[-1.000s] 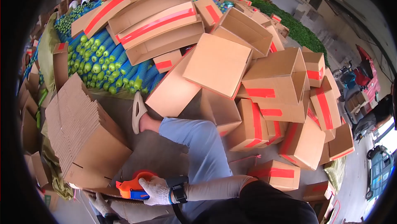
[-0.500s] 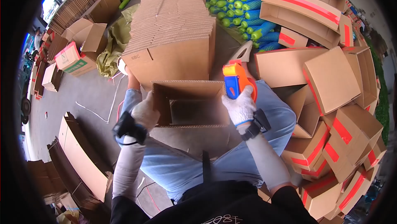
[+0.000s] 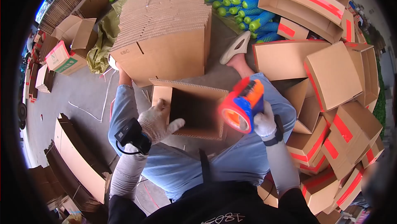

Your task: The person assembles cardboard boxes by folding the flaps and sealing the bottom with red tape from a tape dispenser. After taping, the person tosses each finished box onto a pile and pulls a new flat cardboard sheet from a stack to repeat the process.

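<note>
My left hand (image 3: 158, 121), in a white knit glove, lies with thumb spread on the left flap (image 3: 160, 94) of an open cardboard box (image 3: 198, 133) between my legs. My gloved right hand (image 3: 264, 121) is wrapped round an orange and blue tape dispenser (image 3: 248, 104) with a red roll, held above the box's right side. The dispenser is slightly blurred. Inside, the box is dark. A stack of flattened cartons (image 3: 165, 38) stands just beyond the box.
Taped boxes (image 3: 333, 78) with red strips pile up on the right. Green produce in blue netting (image 3: 248, 13) lies at the back. Folded cardboard (image 3: 78, 153) rests at the left, and an opened carton (image 3: 64, 60) stands at the back left.
The box has turned slightly and its left flap now lies folded inward. My left hand has shifted onto that flap and its fingers spread. The dispenser has moved right and tilted, its roll now facing me.
</note>
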### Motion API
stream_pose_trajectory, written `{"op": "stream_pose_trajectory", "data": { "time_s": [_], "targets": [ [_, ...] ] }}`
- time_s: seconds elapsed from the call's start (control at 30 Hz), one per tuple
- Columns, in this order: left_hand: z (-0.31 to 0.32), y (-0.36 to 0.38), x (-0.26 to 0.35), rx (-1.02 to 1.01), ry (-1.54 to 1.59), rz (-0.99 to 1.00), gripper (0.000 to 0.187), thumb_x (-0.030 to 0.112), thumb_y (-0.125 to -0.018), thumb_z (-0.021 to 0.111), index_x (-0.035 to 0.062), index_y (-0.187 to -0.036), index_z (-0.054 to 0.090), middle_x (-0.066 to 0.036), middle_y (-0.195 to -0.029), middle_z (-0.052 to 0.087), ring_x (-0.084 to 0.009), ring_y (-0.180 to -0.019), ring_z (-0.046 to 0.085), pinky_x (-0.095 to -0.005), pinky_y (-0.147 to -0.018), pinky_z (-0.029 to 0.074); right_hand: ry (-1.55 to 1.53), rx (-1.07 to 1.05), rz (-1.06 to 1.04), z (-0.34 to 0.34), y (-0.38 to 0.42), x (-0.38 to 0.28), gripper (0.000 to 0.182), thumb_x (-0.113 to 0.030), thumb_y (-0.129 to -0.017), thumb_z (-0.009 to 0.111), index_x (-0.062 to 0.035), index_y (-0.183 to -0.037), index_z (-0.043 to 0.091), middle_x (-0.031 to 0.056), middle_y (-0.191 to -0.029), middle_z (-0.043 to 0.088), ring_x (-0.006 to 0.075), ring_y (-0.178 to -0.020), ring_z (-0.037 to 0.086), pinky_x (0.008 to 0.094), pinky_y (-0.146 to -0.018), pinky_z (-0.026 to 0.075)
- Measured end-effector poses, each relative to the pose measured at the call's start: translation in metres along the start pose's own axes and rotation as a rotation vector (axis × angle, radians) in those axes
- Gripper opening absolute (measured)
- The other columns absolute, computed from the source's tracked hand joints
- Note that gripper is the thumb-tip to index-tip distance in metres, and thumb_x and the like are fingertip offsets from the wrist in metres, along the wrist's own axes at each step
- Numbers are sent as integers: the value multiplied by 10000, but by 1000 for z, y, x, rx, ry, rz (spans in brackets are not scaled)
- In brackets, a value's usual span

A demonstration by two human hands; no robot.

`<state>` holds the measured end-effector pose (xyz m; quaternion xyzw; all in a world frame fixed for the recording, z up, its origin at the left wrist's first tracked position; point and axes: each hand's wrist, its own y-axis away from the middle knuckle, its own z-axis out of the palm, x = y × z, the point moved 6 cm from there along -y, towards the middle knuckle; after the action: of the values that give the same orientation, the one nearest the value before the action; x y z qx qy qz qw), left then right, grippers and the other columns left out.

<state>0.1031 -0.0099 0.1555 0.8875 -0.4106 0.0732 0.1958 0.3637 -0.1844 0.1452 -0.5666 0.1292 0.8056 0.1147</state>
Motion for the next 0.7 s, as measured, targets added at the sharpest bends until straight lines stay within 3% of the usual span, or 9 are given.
{"op": "stream_pose_trajectory", "data": {
  "time_s": [0.13,0.23,0.27,0.37,0.43,0.5,0.57,0.6,0.7],
  "targets": [
    [17,14,-6,31,-167,363,680,641,-810,627,15,-1070,680,-215,-1272,544,-357,-1075,614,-440,-854,539,61,-255,172,49,-33,-2,692,-429,-717,867,16,-1159,574,79,-909,659,124,-711,631,280,-636,517],
    [22,15,-8,-33,16,250,702,682,-804,603,-3,-917,703,-182,-1161,594,-342,-1037,629,-448,-871,534,324,-255,137,61,-52,53,777,-504,-705,859,4,-1216,568,27,-994,645,94,-883,583,264,-779,492],
    [20,14,-9,72,12,238,635,674,-845,553,55,-855,699,-128,-1022,652,-313,-944,665,-436,-796,550,404,-258,100,66,-57,54,750,-515,-723,841,0,-1203,582,26,-1028,642,95,-914,584,269,-808,488],
    [26,12,-12,88,-39,165,583,650,-900,477,100,-838,658,-94,-867,644,-321,-753,670,-439,-632,541,7,-131,18,66,-54,49,658,-392,-748,861,0,-1190,572,70,-960,664,122,-812,626,274,-693,521],
    [25,3,-11,14,-106,45,463,509,-972,437,127,-819,649,-103,-779,668,-314,-692,668,-454,-590,525,0,-94,52,39,-44,50,731,-480,-772,817,21,-1228,542,65,-934,668,126,-722,632,264,-628,512],
    [24,-7,-10,351,-49,208,385,441,-961,498,134,-785,649,-87,-574,626,-289,-526,647,-413,-477,513,-58,-30,-15,17,-35,36,776,-503,-781,797,41,-1262,524,88,-978,686,163,-785,675,286,-675,550],
    [32,-30,-16,321,-92,89,357,408,-965,499,133,-794,648,-96,-566,619,-293,-517,642,-423,-466,504,-166,35,-77,11,-16,16,814,-485,-769,809,60,-1292,504,120,-1068,690,203,-903,698,328,-779,576],
    [38,-40,-17,263,-109,35,235,330,-923,578,127,-818,631,-84,-681,664,-264,-603,670,-397,-505,515,-248,42,12,11,-6,13,840,-456,-761,821,65,-1326,482,148,-1168,669,233,-1018,684,369,-887,562],
    [32,-43,-5,640,6,259,151,207,-833,672,105,-934,628,-105,-861,672,-282,-771,674,-411,-624,520,-182,103,-68,27,5,19,820,-425,-689,877,53,-1255,527,100,-1038,674,189,-864,687,321,-775,565]
  ]
}}
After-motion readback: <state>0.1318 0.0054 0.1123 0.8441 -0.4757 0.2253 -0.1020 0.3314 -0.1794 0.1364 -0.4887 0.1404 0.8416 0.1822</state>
